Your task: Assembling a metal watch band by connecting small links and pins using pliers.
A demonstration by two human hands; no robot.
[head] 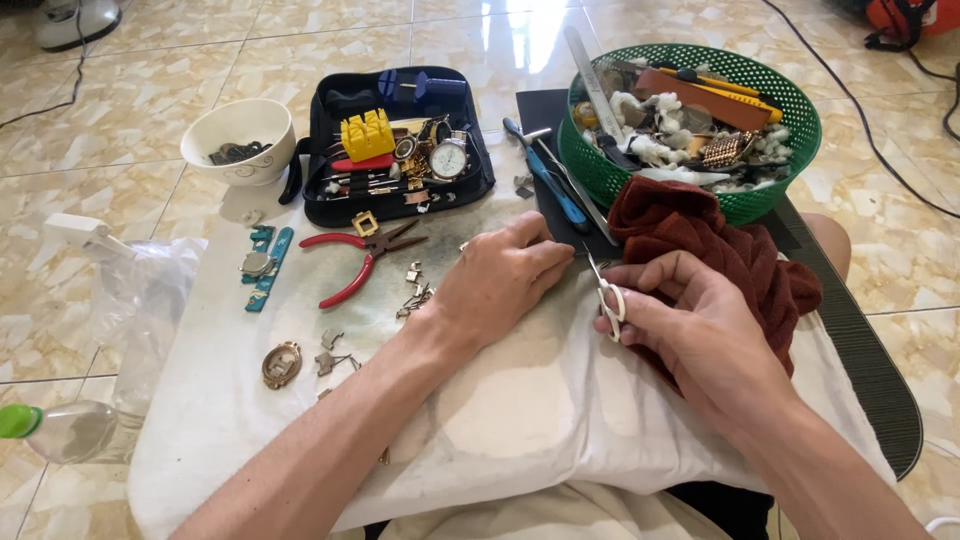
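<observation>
Two bare hands work over a stained white cloth [520, 420] spread on a low board. The left hand [500, 275] lies knuckles up, fingers curled and pressed down on something small that it hides near the black mat [545, 110]; what it pins cannot be told. The right hand [690, 310] is closed around a pair of small white-handled scissors [607, 295], the blades pointing up toward the left fingertips, with a dark red cloth [720, 245] bunched beneath and behind it.

As a judgement, the snipping goes best with the left fingers holding the piece flat and steady while the blade tips come in short and close, clear of the fingertips.

Little here is packaged. An open black zip case [320, 205] of small tools sits behind the hands, a yellow ridged block [367, 135] and a round-faced wristwatch [449, 158] inside. A green plastic basket [790, 110] stands at far right, a white ceramic bowl [245, 135] at left, and red-handled pliers [355, 260] just before the case. No label is legible.
</observation>
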